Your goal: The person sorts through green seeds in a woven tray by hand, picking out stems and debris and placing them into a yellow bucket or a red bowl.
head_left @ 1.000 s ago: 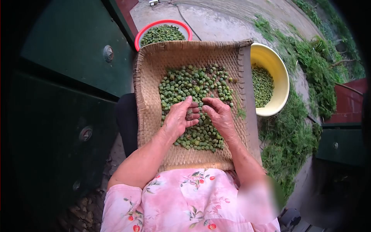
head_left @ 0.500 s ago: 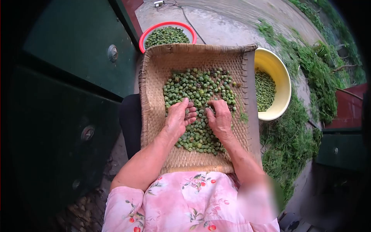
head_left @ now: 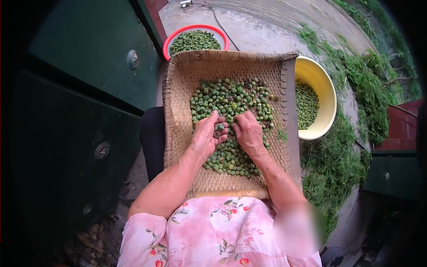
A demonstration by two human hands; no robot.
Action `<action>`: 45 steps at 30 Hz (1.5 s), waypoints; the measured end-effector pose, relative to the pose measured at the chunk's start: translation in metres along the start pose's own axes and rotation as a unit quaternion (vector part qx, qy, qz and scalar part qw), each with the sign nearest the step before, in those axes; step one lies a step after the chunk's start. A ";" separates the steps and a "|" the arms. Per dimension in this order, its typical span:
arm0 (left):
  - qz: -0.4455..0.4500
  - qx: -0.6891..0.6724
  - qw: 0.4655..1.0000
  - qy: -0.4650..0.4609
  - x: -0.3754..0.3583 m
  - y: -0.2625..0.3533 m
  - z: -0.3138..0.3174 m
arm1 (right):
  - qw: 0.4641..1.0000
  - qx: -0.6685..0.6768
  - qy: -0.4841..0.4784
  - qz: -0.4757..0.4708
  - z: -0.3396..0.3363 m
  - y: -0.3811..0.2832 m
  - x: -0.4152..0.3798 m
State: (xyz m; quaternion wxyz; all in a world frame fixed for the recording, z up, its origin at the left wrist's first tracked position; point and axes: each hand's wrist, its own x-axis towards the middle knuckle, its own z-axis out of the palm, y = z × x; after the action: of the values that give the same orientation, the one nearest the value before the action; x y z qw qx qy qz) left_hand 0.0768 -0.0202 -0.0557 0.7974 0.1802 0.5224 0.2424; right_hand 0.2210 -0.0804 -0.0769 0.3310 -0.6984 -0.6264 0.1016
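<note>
A woven wicker winnowing basket point(head_left: 178, 147) rests across my lap, with a heap of small green seed cones point(head_left: 227, 95) spread over its middle. My left hand point(head_left: 207, 135) is cupped palm inward above the heap, its fingers curled around a few green cones. Close on its right, my right hand point(head_left: 248, 132) points its bent fingers down toward the cones, thumb and fingertips drawn together. Whatever lies between those fingertips is hidden.
Beyond the basket stands a red-rimmed basin point(head_left: 226, 40) of green cones. A yellow bucket point(head_left: 328, 98) at the right holds more. Cut green branches point(head_left: 331, 173) cover the ground there. Dark green metal doors point(head_left: 89, 58) rise on the left.
My right hand has shifted slightly left and up, nearer my left hand, and its fingers have drawn together. A cone now shows more plainly in my left hand.
</note>
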 end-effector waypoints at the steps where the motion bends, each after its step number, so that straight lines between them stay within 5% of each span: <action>1: 0.007 0.001 1.000 0.001 0.002 -0.001 -0.002 | 1.000 0.020 0.016 0.018 0.000 0.001 -0.002; 8: -0.007 -0.001 1.000 -0.017 -0.004 0.002 0.005 | 0.923 0.359 -0.045 0.134 -0.033 -0.019 0.002; 11: -0.007 0.003 1.000 -0.008 -0.005 0.005 0.004 | 0.986 0.159 0.022 0.048 -0.025 0.003 -0.001; 15: -0.001 0.000 1.000 0.006 -0.002 0.004 0.004 | 0.998 -0.042 -0.043 0.023 -0.018 -0.002 -0.012; 25: 0.031 0.023 0.999 0.015 0.000 0.003 0.002 | 0.999 -0.041 -0.027 -0.011 -0.009 -0.005 -0.014; 28: 0.031 0.032 0.999 0.011 0.000 0.002 0.002 | 0.997 0.033 0.034 0.053 -0.013 -0.002 -0.012; 32: -0.012 0.017 1.000 -0.012 -0.007 0.005 0.007 | 0.923 0.354 -0.044 0.146 -0.022 -0.015 -0.007; 39: -0.001 0.007 1.000 -0.018 -0.001 0.005 0.001 | 0.999 -0.036 0.012 0.012 -0.005 0.000 -0.007; 45: 0.009 0.004 1.000 0.010 0.003 0.005 -0.001 | 0.997 -0.069 0.022 -0.032 0.001 -0.005 -0.005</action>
State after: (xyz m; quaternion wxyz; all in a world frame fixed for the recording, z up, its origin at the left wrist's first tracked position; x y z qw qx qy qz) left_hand 0.0758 -0.0142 -0.0557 0.7890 0.1856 0.5300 0.2493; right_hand 0.2157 -0.0849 -0.0758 0.2989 -0.7009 -0.6468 0.0325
